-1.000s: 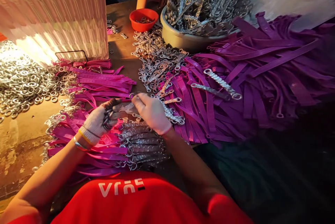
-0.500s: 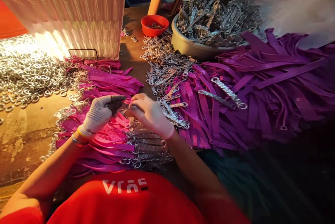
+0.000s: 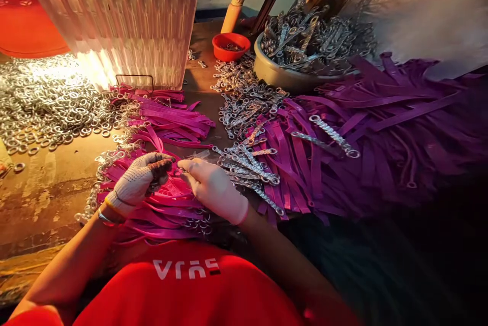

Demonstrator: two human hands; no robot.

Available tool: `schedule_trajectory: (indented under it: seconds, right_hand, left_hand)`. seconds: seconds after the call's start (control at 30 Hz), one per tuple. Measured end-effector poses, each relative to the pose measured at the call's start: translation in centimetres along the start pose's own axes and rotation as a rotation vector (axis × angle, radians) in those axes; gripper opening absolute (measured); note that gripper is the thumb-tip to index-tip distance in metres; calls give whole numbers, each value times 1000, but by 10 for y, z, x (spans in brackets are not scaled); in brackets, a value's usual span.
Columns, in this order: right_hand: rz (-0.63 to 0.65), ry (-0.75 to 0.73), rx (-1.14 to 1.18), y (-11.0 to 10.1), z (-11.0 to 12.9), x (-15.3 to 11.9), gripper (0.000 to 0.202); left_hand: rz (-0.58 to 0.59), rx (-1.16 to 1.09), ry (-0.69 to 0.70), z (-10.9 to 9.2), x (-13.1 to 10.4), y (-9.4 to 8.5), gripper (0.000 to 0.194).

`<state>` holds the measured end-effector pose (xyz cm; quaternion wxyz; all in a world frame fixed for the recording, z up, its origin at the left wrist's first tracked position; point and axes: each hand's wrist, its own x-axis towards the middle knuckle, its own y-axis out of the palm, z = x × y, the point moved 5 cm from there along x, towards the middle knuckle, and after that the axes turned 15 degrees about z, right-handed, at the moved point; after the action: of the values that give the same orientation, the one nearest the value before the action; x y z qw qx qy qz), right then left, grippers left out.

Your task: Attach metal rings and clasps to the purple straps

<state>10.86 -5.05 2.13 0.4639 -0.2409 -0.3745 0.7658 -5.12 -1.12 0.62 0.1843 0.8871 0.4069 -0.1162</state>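
Note:
My left hand (image 3: 141, 181), in a white dotted glove with darkened fingertips, is closed in a pinch above a pile of pink straps (image 3: 171, 214). A pink strap appears to run into its fingertips. Facing it, my right hand (image 3: 213, 186), in a plain white glove, is pinched close to the same spot; what its fingers hold is too small to make out. Metal rings (image 3: 200, 224) show at the strap ends below the hands. Twisted metal links (image 3: 246, 163) lie just beyond my right hand.
Loose metal rings (image 3: 57, 102) are heaped at left beside a translucent corrugated panel (image 3: 152, 26). A red bowl (image 3: 231, 47) and a large basin (image 3: 274, 74) full of metal links stand at the back. Purple straps (image 3: 362, 127) cover the right side.
The view has shifted, so the table's things sit farther right and slightly lower. Both hands stay close together, now lower over the pink pile; the pink piece between their fingertips shows less clearly.

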Motion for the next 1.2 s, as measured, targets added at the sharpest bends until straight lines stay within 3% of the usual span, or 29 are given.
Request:
schedule_trajectory:
  seconds: [0.17, 0.37, 0.43, 0.5, 0.57, 0.63, 0.83, 1.0, 1.1, 1.2]
  right_hand:
    - [138, 147, -364, 9, 23, 5, 29]
    - [204, 228, -465, 7, 34, 4, 31]
    - [214, 236, -454, 8, 32, 5, 29]
    - [207, 239, -444, 9, 29, 6, 28]
    - [161, 233, -442, 10, 25, 9, 28]
    - [106, 224, -443, 11, 22, 12, 31]
    - [70, 208, -390, 9, 15, 13, 32]
    - [252, 214, -376, 5, 17, 10, 49]
    - [340, 278, -478, 9, 17, 12, 41]
    - [387, 202, -578, 17, 18, 15, 32]
  left_hand:
    - [36, 14, -21, 14, -5, 2, 42]
    - [58, 2, 23, 16, -5, -1, 47]
    - [51, 140, 42, 13, -6, -2, 43]
    - [-2, 416, 108, 5, -9, -1, 34]
    - [-60, 718, 186, -3, -11, 1, 24]
    - [-59, 877, 212, -5, -10, 4, 18]
    - [33, 663, 148, 9, 3, -4, 33]
    - [43, 531, 132, 12, 2, -6, 32]
    - [69, 511, 121, 14, 2, -3, 29]
    - [82, 506, 140, 17, 4, -3, 25]
